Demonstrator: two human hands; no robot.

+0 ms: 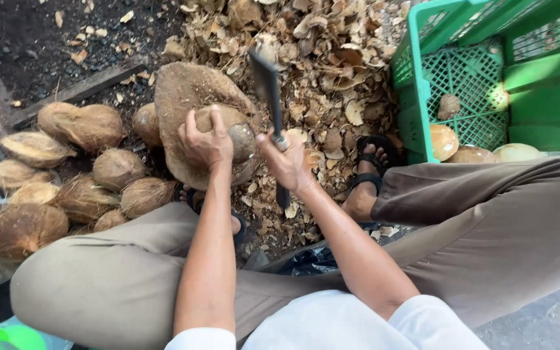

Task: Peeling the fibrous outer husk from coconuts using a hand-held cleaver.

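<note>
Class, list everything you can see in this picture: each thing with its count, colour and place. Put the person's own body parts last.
Coconut in hand: one, brown, on the chopping block.
Chopping block: one, brown, centre.
Cleaver: one, dark blade, raised beside the coconut.
Unpeeled coconuts: about ten, brown and fibrous, piled at left.
Shell chips: many, tan, on the ground at top centre.
Crate: one, green, at right.
Peeled coconuts: about four, pale, inside the crate.
Sandal: black, on the foot by the crate.
Left hand: grips the coconut.
Right hand: grips the cleaver's handle.
</note>
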